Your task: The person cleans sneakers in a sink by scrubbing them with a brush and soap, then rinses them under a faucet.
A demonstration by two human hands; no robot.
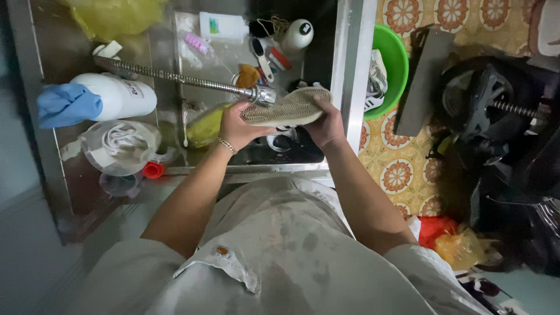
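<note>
Item: shoe [289,107], sole up, held over the sink [303,153] below the hose head [265,95]; left hand [236,125] clamped on one end, right hand [326,125] on the other. Sole is best kept level under the spout, grip firm at both ends. Worktop [76,175]: wet steel, crowded with white bottle [119,96], blue cloth [67,105], brush [261,57]. Right: green basin [392,52], patterned tile floor [396,175].

Ribbed rubber shoe sole [289,107], shiny corrugated metal hose [175,77], dull steel sink [350,58], glossy green plastic basin [392,52], matt blue cloth [67,105].
</note>
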